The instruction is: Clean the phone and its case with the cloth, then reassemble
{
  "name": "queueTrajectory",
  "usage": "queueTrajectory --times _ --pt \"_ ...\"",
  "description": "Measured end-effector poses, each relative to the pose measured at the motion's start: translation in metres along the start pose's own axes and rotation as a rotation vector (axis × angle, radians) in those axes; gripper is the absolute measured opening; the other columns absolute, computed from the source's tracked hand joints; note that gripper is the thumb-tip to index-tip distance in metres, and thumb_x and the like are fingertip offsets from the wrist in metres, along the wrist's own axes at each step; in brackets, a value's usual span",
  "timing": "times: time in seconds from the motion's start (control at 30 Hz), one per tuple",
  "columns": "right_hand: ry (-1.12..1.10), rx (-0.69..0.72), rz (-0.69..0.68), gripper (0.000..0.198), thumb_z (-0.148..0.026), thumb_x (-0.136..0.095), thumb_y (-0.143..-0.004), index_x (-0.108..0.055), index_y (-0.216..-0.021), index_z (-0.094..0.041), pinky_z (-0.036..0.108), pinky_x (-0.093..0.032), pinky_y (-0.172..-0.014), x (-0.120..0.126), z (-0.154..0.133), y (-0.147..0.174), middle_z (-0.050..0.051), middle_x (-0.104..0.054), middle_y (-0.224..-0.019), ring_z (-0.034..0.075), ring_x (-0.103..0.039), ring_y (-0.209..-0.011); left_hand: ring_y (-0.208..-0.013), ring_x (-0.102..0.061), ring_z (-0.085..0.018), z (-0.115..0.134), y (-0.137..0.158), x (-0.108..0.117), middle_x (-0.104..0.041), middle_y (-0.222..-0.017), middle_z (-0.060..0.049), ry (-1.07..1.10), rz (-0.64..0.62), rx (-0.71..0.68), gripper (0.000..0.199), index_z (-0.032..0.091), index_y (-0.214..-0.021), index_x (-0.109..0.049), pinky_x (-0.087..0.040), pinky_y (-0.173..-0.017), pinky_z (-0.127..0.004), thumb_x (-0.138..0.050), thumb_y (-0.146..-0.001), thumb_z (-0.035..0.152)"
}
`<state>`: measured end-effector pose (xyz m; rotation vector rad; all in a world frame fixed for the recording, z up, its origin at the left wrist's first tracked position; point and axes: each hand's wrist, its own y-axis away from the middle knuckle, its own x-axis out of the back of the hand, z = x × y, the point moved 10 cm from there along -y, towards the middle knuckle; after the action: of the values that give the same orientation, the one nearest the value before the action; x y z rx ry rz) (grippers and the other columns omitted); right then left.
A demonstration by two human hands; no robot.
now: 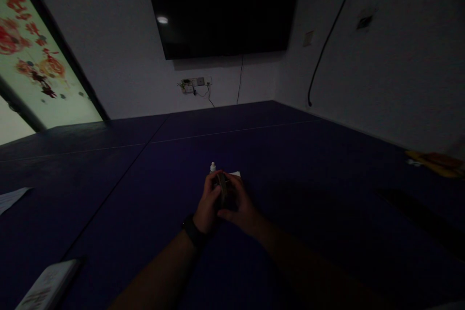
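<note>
Both hands meet at the middle of the view around a small dark object (223, 193) with a thin upright edge; its kind is too dim to make out. My left hand (209, 203), wearing a black wristband (194, 231), grips it from the left with the thumb on its near face. My right hand (242, 206) curves around its right side, the thumb pointing left below it. Just beyond the left fingers stands a small bottle with a white cap (212, 167). Behind the right fingers shows the corner of a white item (237, 174), mostly hidden.
The dark blue surface (145, 203) has seam lines. On it lie a white box-like item (49, 283), a paper sheet (12, 198), a long dark object (417, 213) and a yellow item (436, 162). Wall sockets (196, 84) with cables sit below a large black screen (225, 7).
</note>
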<state>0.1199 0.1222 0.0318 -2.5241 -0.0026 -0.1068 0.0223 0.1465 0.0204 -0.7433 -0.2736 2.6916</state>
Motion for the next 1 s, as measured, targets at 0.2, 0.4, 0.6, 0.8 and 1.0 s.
queueTrajectory --times 0.2,0.4,0.6,0.8,1.0 --pt "0.074 0.039 0.008 0.038 -0.036 -0.054 -0.098 -0.061 -0.135 -0.03 0.044 -0.048 -0.112 0.0 -0.003 -0.005 0.007 -0.067 -0.134 0.024 -0.061 -0.128 -0.095 -0.064 -0.015 0.008 -0.006 0.012 -0.065 -0.108 -0.002 -0.109 0.147 -0.077 0.038 0.027 -0.118 -0.06 -0.052 -0.087 -0.03 -0.075 -0.085 0.042" --pt "0.101 -0.04 0.083 0.034 -0.041 -0.049 -0.101 -0.06 -0.13 -0.028 0.042 -0.056 -0.1 0.009 0.004 -0.006 0.009 -0.071 -0.128 0.025 -0.067 -0.12 -0.099 -0.063 -0.018 0.027 0.0 0.026 -0.064 -0.109 -0.004 -0.407 0.288 -0.252 0.031 0.024 -0.111 -0.06 -0.05 -0.088 -0.032 -0.073 -0.086 0.038" --pt "0.086 -0.081 0.11 0.027 -0.042 -0.051 -0.1 -0.063 -0.117 -0.026 0.041 -0.056 -0.096 0.017 0.008 -0.01 0.008 -0.075 -0.112 0.025 -0.07 -0.109 -0.087 -0.059 -0.016 0.032 -0.001 0.028 -0.06 -0.092 -0.001 -0.462 0.329 -0.275 0.025 0.022 -0.103 -0.06 -0.048 -0.082 -0.03 -0.073 -0.085 0.033" --pt "-0.009 -0.184 0.19 0.026 -0.039 -0.07 -0.086 -0.064 -0.107 -0.026 0.038 -0.057 -0.088 0.023 0.016 -0.009 0.006 -0.076 -0.105 0.024 -0.072 -0.099 -0.087 -0.062 -0.017 0.039 0.002 0.02 -0.063 -0.089 -0.001 -0.469 0.33 -0.282 0.021 0.021 -0.091 -0.06 -0.048 -0.083 -0.031 -0.077 -0.08 0.029" --pt "0.034 -0.255 0.308 0.022 -0.038 -0.069 -0.084 -0.064 -0.101 -0.024 0.034 -0.056 -0.074 0.025 0.012 -0.002 0.004 -0.076 -0.092 0.023 -0.072 -0.085 -0.092 -0.063 -0.02 0.05 0.011 0.012 -0.064 -0.093 -0.003 -0.588 0.365 -0.372 0.015 0.021 -0.091 -0.062 -0.048 -0.088 -0.035 -0.074 -0.083 0.024"
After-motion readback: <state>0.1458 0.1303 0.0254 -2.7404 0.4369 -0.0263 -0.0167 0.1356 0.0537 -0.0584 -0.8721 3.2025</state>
